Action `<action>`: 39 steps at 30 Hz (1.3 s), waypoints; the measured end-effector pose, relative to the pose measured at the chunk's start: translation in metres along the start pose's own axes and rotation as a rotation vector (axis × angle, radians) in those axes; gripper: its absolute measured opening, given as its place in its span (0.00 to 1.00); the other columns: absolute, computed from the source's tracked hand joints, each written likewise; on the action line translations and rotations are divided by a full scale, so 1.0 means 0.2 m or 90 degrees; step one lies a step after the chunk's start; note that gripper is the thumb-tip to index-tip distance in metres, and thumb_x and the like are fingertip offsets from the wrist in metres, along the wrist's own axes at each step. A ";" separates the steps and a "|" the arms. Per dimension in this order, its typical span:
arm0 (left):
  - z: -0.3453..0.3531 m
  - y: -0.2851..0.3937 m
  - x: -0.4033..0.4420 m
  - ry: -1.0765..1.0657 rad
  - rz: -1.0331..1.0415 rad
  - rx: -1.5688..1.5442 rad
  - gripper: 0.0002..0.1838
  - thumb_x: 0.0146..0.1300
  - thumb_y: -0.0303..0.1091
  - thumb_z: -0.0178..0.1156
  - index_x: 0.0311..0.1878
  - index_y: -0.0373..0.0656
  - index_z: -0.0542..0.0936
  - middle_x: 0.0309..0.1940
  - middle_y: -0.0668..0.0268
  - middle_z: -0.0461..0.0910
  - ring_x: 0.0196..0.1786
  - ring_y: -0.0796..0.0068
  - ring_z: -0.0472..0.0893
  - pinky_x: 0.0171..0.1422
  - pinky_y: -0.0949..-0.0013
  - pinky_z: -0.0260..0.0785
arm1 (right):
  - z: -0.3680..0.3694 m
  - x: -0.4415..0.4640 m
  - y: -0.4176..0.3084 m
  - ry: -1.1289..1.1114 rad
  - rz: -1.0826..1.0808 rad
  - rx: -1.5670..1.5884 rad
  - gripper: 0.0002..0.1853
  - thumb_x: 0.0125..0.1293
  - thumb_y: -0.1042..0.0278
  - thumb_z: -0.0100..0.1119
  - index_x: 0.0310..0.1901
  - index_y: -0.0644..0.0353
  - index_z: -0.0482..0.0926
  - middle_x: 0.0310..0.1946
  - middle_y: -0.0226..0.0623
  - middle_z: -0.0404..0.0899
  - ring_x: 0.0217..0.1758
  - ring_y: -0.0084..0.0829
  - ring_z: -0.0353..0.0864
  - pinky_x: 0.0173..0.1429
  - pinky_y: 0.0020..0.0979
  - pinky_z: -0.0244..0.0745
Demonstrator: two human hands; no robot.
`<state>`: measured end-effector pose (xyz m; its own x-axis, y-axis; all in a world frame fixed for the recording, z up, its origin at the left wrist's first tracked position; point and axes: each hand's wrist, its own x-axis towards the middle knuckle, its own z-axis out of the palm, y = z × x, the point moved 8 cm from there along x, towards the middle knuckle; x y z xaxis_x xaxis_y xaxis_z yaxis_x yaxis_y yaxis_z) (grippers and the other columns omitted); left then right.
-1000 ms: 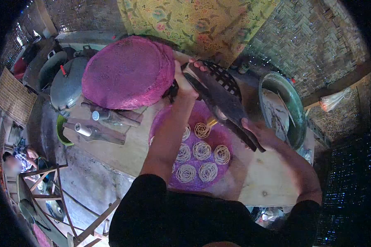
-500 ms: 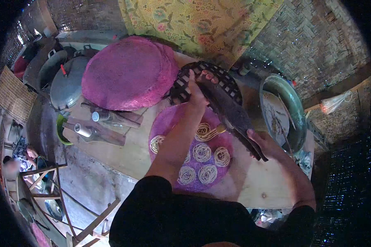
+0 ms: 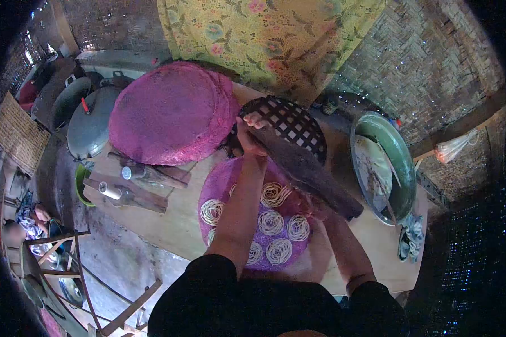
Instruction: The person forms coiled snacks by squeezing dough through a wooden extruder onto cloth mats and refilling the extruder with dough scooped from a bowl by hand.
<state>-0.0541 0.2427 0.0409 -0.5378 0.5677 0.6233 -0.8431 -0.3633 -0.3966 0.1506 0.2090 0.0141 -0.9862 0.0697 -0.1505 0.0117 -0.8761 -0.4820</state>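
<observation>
My left hand (image 3: 249,136) is closed around the upper end of a dark wooden press (image 3: 309,165), a long board-like tool held at a slant above the table. My right hand (image 3: 305,205) is under the press's lower half, beside a coiled nest of dough strands (image 3: 273,194). Loose strand ends run from that nest toward my right fingers, which are blurred and partly shaded. Several more pale strand nests (image 3: 279,251) lie on a round pink woven tray (image 3: 208,185) beneath my forearms.
A stack of round pink trays (image 3: 168,112) sits at the back left, beside wooden tools (image 3: 135,196). Behind the press is a black lattice basket (image 3: 292,121). A green basin (image 3: 383,135) stands at right. A person (image 3: 34,219) sits at far left.
My right hand has left the press's lower end and moved left and under it, beside the strand nest. The press's two boards, parted at the lower end earlier, now appear together.
</observation>
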 end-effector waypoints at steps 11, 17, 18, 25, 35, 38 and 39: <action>0.17 0.34 0.20 0.061 0.096 0.091 0.22 0.69 0.54 0.42 0.31 0.48 0.74 0.25 0.71 0.70 0.31 0.68 0.72 0.38 0.63 0.69 | -0.26 0.12 0.13 0.196 0.225 -0.515 0.35 0.65 0.38 0.46 0.62 0.60 0.62 0.53 0.45 0.74 0.47 0.37 0.79 0.49 0.36 0.78; 0.51 0.16 0.36 -0.058 -0.037 0.095 0.22 0.68 0.57 0.40 0.31 0.53 0.74 0.26 0.76 0.72 0.33 0.73 0.74 0.37 0.57 0.68 | -0.08 0.19 0.13 0.083 0.066 -0.111 0.34 0.65 0.39 0.45 0.62 0.59 0.61 0.52 0.45 0.73 0.47 0.40 0.79 0.48 0.43 0.77; 0.56 0.13 0.37 -0.110 -0.077 0.121 0.20 0.69 0.55 0.39 0.33 0.54 0.74 0.28 0.78 0.74 0.37 0.75 0.76 0.39 0.50 0.68 | -0.02 0.16 0.05 0.079 0.061 -0.131 0.35 0.65 0.38 0.45 0.62 0.59 0.61 0.52 0.45 0.73 0.47 0.40 0.79 0.47 0.43 0.77; 0.49 -0.22 0.36 0.157 -0.134 0.341 0.32 0.62 0.69 0.37 0.28 0.49 0.74 0.26 0.68 0.74 0.31 0.68 0.73 0.43 0.59 0.67 | 0.22 -0.41 -0.33 0.197 0.089 -0.332 0.36 0.64 0.35 0.43 0.62 0.59 0.61 0.51 0.47 0.74 0.46 0.42 0.79 0.43 0.45 0.78; -0.38 -0.48 -0.10 0.375 -0.190 0.108 0.26 0.61 0.65 0.46 0.31 0.50 0.71 0.20 0.71 0.69 0.28 0.69 0.72 0.39 0.61 0.65 | -0.05 -0.74 -0.28 0.523 0.245 -0.552 0.37 0.62 0.27 0.36 0.34 0.62 0.75 0.20 0.39 0.78 0.17 0.28 0.77 0.23 0.28 0.75; -0.33 -0.44 -0.04 0.354 -0.195 0.125 0.33 0.59 0.72 0.36 0.26 0.49 0.70 0.20 0.70 0.68 0.28 0.68 0.70 0.40 0.61 0.63 | -0.05 -0.71 -0.32 0.539 0.199 -0.615 0.38 0.61 0.27 0.38 0.32 0.63 0.75 0.18 0.38 0.77 0.16 0.27 0.77 0.21 0.27 0.73; -0.28 -0.43 -0.01 0.369 -0.198 0.146 0.33 0.59 0.72 0.36 0.26 0.49 0.70 0.20 0.70 0.68 0.27 0.68 0.70 0.40 0.61 0.63 | -0.03 -0.70 -0.31 0.537 0.197 -0.611 0.38 0.61 0.27 0.38 0.32 0.63 0.75 0.18 0.38 0.77 0.16 0.27 0.77 0.21 0.27 0.73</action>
<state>0.0190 0.3150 0.0357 -0.2387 0.9504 0.1993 -0.9709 -0.2300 -0.0662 0.2885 0.2564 0.0587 -0.5202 0.5096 -0.6853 0.6737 -0.2483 -0.6960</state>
